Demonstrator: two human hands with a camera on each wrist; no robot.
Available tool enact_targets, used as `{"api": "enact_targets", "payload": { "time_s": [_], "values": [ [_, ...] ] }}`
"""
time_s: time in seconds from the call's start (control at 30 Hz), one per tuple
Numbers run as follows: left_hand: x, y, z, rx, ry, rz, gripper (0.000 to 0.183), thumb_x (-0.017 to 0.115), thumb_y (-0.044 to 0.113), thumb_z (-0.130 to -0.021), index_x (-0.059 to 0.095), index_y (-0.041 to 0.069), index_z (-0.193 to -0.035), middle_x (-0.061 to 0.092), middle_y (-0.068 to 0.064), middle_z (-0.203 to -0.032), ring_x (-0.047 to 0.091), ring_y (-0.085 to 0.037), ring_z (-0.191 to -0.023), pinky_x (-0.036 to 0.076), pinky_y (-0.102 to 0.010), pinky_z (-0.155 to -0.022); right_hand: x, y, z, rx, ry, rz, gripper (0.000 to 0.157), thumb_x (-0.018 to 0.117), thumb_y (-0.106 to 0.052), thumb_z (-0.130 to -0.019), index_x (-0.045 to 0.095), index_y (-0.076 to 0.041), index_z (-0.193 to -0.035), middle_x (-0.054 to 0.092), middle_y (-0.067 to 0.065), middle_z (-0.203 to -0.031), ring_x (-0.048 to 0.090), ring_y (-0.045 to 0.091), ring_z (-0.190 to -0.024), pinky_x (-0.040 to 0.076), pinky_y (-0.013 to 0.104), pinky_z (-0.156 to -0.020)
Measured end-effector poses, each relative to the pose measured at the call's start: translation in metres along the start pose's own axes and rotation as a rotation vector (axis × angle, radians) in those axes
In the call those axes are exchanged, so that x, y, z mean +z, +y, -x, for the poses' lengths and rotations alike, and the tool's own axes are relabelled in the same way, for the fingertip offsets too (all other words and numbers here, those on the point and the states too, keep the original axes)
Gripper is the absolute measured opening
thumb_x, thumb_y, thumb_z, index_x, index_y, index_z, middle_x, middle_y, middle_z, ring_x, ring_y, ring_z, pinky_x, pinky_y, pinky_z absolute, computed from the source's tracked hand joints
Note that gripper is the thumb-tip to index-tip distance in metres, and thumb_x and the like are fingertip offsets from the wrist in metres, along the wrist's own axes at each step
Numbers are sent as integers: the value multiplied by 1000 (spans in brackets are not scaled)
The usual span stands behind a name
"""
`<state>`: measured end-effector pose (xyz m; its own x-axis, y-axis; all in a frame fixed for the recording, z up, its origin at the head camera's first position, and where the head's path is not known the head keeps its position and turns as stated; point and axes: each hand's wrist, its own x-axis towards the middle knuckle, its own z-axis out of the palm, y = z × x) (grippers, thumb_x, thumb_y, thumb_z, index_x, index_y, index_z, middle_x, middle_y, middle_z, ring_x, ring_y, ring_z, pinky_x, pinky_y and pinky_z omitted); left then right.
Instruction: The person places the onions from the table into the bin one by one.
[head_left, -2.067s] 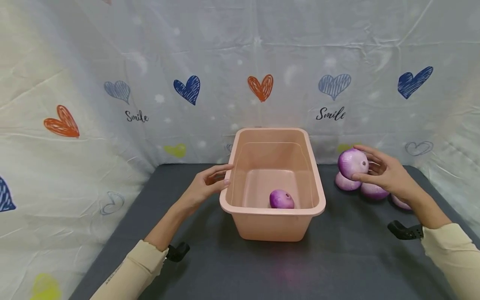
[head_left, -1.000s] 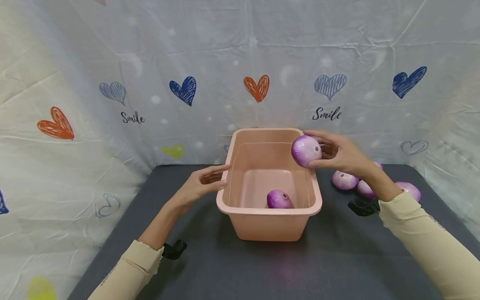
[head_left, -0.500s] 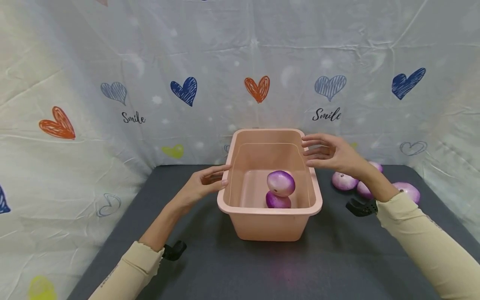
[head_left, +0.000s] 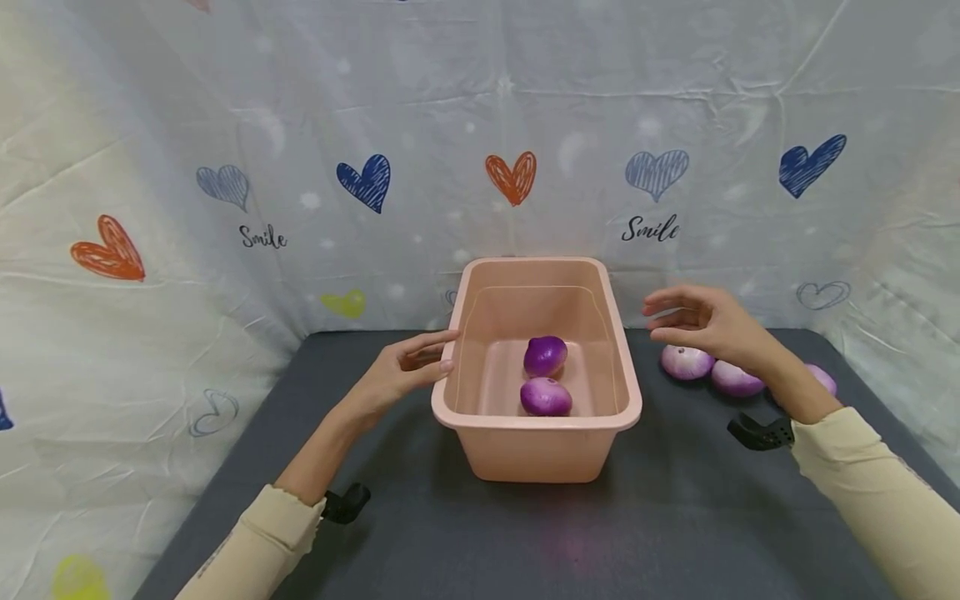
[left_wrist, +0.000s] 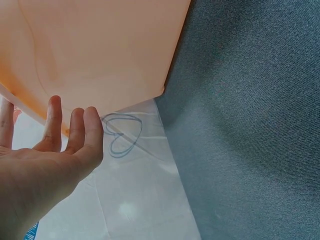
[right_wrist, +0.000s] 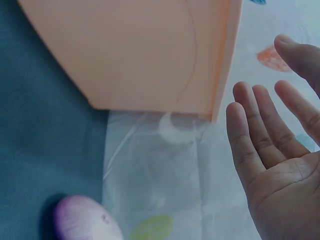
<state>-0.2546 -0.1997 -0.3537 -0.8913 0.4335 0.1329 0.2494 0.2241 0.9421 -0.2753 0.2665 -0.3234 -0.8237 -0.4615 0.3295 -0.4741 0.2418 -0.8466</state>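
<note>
A pink plastic bin (head_left: 536,422) stands in the middle of the table. Inside it lie two red onions, a darker one (head_left: 545,356) behind a paler one (head_left: 546,397). My left hand (head_left: 397,371) rests its fingertips on the bin's left rim; the left wrist view shows those fingers (left_wrist: 92,132) loosely bent beside the bin's wall. To the right of the bin, my right hand (head_left: 716,325) hovers with nothing in it, fingers parted. Below it on the table are red onions (head_left: 686,362), one of which (right_wrist: 85,220) shows in the right wrist view. My right forearm partly covers the group.
A dark grey cloth (head_left: 525,542) covers the table. Behind and at both sides hangs a pale curtain (head_left: 427,100) printed with hearts and the word Smile. The bin's far end stands close to that curtain.
My right hand carried a red onion leftward over the bin and let it go. The onions in the bin shifted apart, and the emptied hand moved back right. My left hand stayed at the rim.
</note>
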Motion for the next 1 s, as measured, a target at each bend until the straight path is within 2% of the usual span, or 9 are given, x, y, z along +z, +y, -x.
{"api": "enact_targets", "payload": {
  "time_s": [0.23,0.4,0.53,0.8,1.0],
  "values": [
    [0,-1,1,-6,-1,3,53,69,22,-100,53,19,-151,53,-10,-145,52,-31,-132,42,-53,-107,-11,10,17,6,27,64,40,72,0,-94,60,4,-132,63,20,-124,68,23,-108,57,31,-87],
    [0,-2,0,2,-12,5,54,69,21,-100,52,17,-151,52,-13,-146,51,-32,-132,41,-54,-107,-19,10,32,100,85,135,40,75,-11,-95,62,-3,-131,65,16,-124,67,17,-109,54,25,-88],
    [0,-2,0,-2,-8,2,54,69,22,-100,52,17,-151,53,-12,-146,52,-30,-131,42,-53,-107,-25,11,42,146,120,140,38,75,-13,-96,63,-5,-131,66,11,-124,67,16,-110,54,24,-88],
    [0,-1,1,-13,3,-9,53,69,22,-100,53,19,-151,53,-10,-146,52,-28,-132,43,-53,-106,-40,20,62,88,136,140,35,71,-1,-96,63,1,-130,69,7,-120,68,14,-106,56,25,-85],
    [0,-1,0,-16,-4,-3,54,69,22,-100,52,18,-152,51,-12,-148,50,-30,-133,43,-53,-105,-50,28,76,63,145,175,34,69,5,-95,62,5,-128,70,8,-117,69,12,-104,53,19,-87]
  ]
}}
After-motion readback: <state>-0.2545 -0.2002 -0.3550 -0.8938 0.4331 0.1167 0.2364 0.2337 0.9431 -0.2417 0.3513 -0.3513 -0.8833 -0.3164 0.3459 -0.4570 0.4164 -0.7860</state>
